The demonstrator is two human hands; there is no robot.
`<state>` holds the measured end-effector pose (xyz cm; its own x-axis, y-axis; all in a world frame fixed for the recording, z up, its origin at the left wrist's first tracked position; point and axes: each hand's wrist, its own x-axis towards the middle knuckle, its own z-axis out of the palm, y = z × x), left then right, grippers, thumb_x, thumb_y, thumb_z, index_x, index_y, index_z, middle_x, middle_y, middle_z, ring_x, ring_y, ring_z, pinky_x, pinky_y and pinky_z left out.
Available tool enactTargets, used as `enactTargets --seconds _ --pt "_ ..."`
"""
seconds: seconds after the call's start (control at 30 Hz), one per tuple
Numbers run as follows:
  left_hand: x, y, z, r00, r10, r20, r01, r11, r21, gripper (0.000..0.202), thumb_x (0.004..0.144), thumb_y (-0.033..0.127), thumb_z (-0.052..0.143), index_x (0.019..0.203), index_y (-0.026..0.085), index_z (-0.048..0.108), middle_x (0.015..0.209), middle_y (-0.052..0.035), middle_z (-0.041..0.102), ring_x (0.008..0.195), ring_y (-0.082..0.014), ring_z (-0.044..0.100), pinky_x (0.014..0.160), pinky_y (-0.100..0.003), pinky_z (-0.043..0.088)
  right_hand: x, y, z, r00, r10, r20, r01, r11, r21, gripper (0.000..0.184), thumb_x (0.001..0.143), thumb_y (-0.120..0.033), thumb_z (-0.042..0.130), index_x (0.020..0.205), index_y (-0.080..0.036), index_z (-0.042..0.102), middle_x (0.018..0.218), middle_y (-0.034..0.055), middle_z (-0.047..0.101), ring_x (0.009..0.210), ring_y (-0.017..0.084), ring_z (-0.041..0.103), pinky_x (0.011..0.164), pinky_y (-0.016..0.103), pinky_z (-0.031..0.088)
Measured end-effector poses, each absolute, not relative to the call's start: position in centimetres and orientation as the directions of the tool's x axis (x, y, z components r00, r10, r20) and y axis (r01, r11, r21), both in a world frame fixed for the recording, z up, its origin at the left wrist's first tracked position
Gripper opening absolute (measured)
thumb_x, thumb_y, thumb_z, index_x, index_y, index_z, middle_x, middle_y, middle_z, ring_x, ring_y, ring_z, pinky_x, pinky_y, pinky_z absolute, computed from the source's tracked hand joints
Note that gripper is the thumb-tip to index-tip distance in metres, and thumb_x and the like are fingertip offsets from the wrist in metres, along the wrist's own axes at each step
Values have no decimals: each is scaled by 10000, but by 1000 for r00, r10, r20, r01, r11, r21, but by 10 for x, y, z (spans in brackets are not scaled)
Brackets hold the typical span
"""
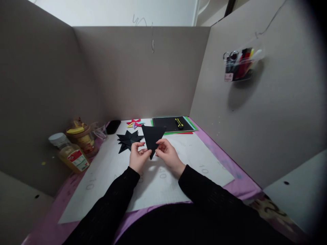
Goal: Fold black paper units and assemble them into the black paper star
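Observation:
A folded piece of black paper (153, 135), shaped like a downward-pointing triangle, is held up above the white sheet. My left hand (139, 157) pinches its left edge near the lower point between thumb and fingers. On the other side, my right hand (168, 154) grips the right edge with thumb and forefinger. Just behind my left hand lies a pile of black folded-paper pieces (129, 139) with many sharp points, partly covered by that hand.
At the back right, a yellow-and-black cutter (179, 123) rests on stacked coloured paper (163, 123). Small coloured folded papers (135, 124) and a black phone-like object (113, 127) lie at the back. A glue bottle (73, 154) and pot (81, 136) stand left. A plastic holder (240, 66) hangs right.

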<state>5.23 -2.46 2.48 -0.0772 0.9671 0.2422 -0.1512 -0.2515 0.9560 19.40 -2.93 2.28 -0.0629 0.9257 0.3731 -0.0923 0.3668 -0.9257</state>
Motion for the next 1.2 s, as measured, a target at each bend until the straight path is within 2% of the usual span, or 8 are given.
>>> enactTargets --seconds 0.13,0.23,0.3,0.4,0.53,0.8,1.0,1.2 --pt "50 -25 28 174 985 13 -238 29 971 488 628 285 718 1023 155 463 731 -12 632 561 -92 581 513 -184 435 197 -30 22 -111 906 408 14 412 -911 388 730 -169 519 1114 -209 481 702 -38 478 633 114 512 610 252 436" --pt "48 -24 29 270 962 -43 -227 107 968 479 617 305 741 1002 123 521 658 -15 632 547 -91 574 520 -183 435 201 -29 24 -148 918 367 122 386 -914 355 718 -166 525 1073 -181 522 684 -38 484 620 112 487 599 248 406" --pt "47 -25 29 291 955 -55 -224 124 967 490 606 315 754 999 116 538 672 -26 646 562 -99 585 538 -196 449 203 -28 27 -128 934 333 152 350 -924 269 701 -179 547 971 -171 544 677 -39 486 614 111 478 587 244 392" --pt "48 -26 29 309 949 -59 -219 131 967 500 588 319 768 988 109 554 679 -35 657 571 -104 593 541 -197 451 207 -28 33 -121 950 289 109 302 -947 152 675 -211 584 813 -167 537 694 -30 507 637 116 494 591 241 393" --pt "50 -28 28 321 944 -73 -203 144 968 484 570 321 778 950 110 565 661 -29 658 555 -103 591 519 -187 441 209 -28 37 -175 952 252 123 275 -954 89 666 -229 597 682 -157 547 668 -13 544 640 125 511 595 245 390" --pt "57 -32 28 251 954 -167 -46 184 982 364 531 326 789 742 123 572 562 -21 646 570 -157 634 529 -232 475 205 -28 28 -20 979 202 122 203 -972 122 646 -264 630 640 -160 565 581 -25 535 537 116 482 526 244 378" --pt "54 -30 24 278 951 -138 39 132 990 323 526 329 787 605 134 542 513 -15 637 428 -96 546 455 -203 427 202 -31 29 30 967 253 196 242 -950 104 647 -255 619 623 -163 577 581 -18 547 547 120 483 524 242 368" --pt "53 -28 23 303 942 -147 77 129 989 307 532 308 781 593 133 535 506 -18 633 425 -89 533 452 -198 413 200 -32 24 59 956 289 255 265 -930 94 670 -250 595 626 -171 568 577 -19 540 548 122 476 518 241 365"
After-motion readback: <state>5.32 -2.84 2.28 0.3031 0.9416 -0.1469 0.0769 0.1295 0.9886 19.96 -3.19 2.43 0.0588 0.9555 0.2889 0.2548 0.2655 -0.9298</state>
